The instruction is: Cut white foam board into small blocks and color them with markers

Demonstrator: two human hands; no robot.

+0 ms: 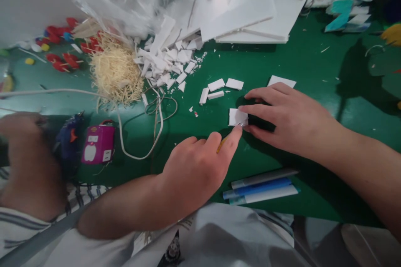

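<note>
My left hand (200, 164) is closed around a slim yellow-handled craft knife (223, 142). Its index finger stretches along the tool toward a small white foam board piece (234, 116), and the tip is mostly hidden at the lower edge of that piece. From the right, my right hand (290, 114) holds the same piece down on the green table with its fingertips at the right end. Just beyond the hands lie several small cut white foam strips (216, 85). Another white foam piece (282, 81) sits behind my right hand, partly covered by it.
White foam sheets (250, 16) and a scrap heap (172, 60) lie at the back. Left are wood shavings (115, 73), a white cable (140, 157), a magenta box (98, 144) and a co-worker's arm (34, 167). Markers (261, 185) lie in front.
</note>
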